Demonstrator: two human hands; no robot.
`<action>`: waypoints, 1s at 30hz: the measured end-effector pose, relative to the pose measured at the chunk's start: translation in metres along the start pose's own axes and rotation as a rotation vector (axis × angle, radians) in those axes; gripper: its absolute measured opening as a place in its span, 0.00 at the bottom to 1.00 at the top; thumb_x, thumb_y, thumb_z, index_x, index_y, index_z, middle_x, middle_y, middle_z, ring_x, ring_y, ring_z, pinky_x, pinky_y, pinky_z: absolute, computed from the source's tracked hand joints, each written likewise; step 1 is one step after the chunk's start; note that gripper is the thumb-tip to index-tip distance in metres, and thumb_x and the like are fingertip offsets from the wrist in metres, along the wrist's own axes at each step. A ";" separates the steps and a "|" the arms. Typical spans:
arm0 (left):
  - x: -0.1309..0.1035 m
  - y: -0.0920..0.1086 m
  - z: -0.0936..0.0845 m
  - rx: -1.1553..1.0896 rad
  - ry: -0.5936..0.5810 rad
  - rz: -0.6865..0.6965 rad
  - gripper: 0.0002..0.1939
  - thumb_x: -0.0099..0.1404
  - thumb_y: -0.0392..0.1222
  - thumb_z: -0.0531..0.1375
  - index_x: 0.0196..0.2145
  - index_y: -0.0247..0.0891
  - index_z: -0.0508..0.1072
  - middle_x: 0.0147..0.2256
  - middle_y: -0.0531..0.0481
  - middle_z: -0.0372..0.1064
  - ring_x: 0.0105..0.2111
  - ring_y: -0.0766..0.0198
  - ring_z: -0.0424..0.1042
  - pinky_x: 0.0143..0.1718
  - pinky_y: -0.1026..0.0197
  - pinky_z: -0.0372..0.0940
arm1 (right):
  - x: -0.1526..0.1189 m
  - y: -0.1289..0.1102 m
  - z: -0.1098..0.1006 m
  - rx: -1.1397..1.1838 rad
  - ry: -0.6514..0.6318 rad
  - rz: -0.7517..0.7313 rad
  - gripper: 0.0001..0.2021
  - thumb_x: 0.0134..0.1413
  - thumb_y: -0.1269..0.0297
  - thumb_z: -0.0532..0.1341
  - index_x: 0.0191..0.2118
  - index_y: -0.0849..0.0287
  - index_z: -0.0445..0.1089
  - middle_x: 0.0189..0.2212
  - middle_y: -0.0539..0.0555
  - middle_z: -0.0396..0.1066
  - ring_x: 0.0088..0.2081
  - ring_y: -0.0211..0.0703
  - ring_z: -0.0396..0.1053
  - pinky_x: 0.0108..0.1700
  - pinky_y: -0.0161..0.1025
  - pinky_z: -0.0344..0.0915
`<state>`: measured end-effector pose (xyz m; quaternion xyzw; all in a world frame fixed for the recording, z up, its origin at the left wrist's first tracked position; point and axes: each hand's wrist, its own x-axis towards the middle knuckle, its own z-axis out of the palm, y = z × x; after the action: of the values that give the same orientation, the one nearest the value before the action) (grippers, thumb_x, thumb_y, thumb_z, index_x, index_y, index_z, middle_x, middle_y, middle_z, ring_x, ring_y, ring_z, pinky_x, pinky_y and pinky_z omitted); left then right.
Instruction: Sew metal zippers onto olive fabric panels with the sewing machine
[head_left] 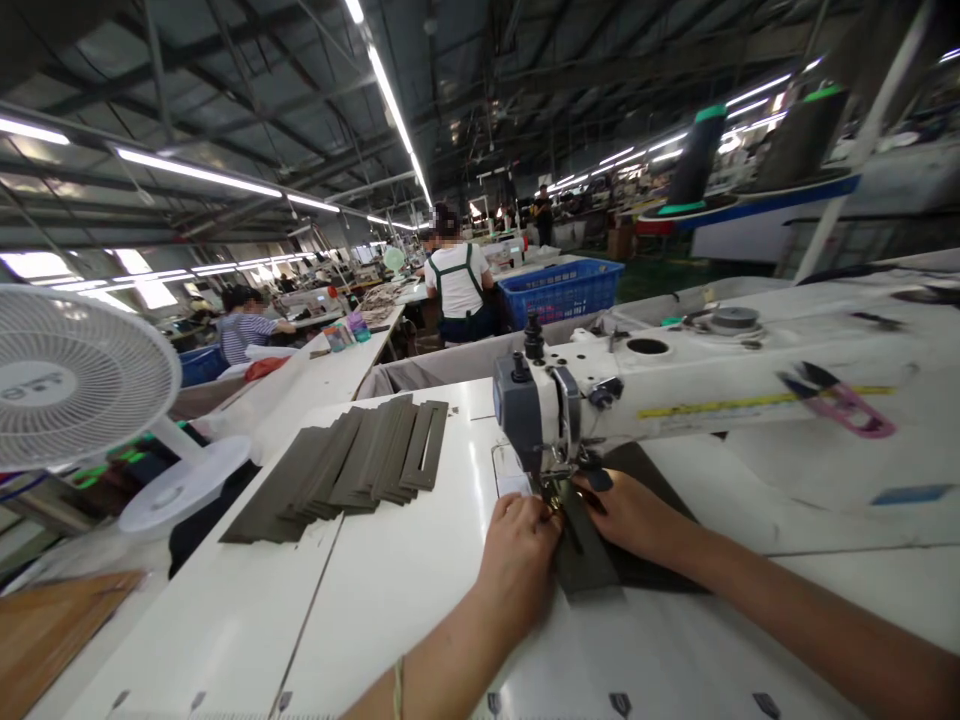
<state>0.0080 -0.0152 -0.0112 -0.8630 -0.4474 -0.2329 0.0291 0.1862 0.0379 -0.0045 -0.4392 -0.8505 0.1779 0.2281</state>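
A white sewing machine (544,410) stands before me, its needle area close above a dark grey-green fabric piece (589,565) on the table. My left hand (521,545) is closed, fingers curled at the left edge of this piece beside the presser foot. From the right, my right hand (634,510) grips the piece near the needle, its fingertips partly hidden by the machine head. More dark fabric (660,572) lies under my right wrist. Left of the machine, a fanned stack of matching flat pieces (337,465) rests on the white tabletop (397,590); the nearest-right one has a long slot.
Pink-handled thread snips (851,408) lie on the machine arm, beside a yellow measuring tape (720,405). A white fan (75,375) stands at left. Thread cones (694,165) stand at upper right. Beyond the table are a blue crate (559,290) and a person in white (457,280).
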 end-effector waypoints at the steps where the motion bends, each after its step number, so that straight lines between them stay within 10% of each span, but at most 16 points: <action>1: 0.000 0.001 0.000 0.001 0.015 0.018 0.10 0.61 0.31 0.54 0.39 0.38 0.71 0.37 0.47 0.68 0.38 0.59 0.66 0.43 0.53 0.61 | 0.000 0.003 0.002 -0.002 0.004 0.014 0.08 0.49 0.71 0.52 0.29 0.61 0.67 0.29 0.58 0.72 0.31 0.46 0.70 0.33 0.37 0.63; 30: 0.013 0.004 -0.008 0.078 -0.178 0.064 0.10 0.67 0.34 0.50 0.37 0.35 0.71 0.37 0.45 0.64 0.39 0.56 0.62 0.37 0.54 0.60 | 0.007 0.002 0.018 -0.335 0.120 0.265 0.10 0.52 0.69 0.52 0.30 0.63 0.71 0.30 0.59 0.73 0.32 0.48 0.71 0.32 0.37 0.59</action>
<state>0.0145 -0.0103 0.0018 -0.8924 -0.4291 -0.1367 0.0300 0.1743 0.0435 -0.0190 -0.5886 -0.7880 0.0360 0.1768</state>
